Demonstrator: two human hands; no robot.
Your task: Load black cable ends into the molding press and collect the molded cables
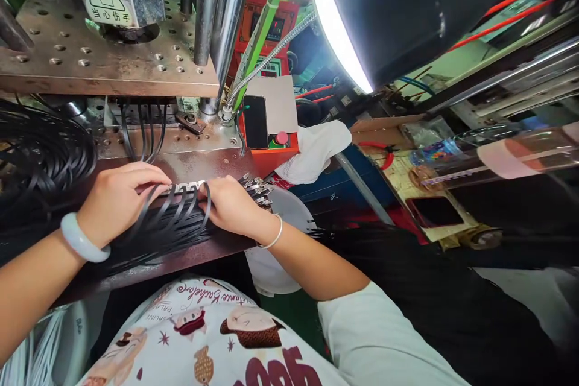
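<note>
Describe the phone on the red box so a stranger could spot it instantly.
Find the black lamp, then the red box left of it. The black-screened phone lies on that box, beside a round red button, unlike the other phone, in the tray at right.

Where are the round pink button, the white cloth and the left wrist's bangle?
Round pink button (281, 137): head view, its top face.
White cloth (320, 151): head view, its middle.
Bangle (78, 242): head view, outer side of the band.
</note>
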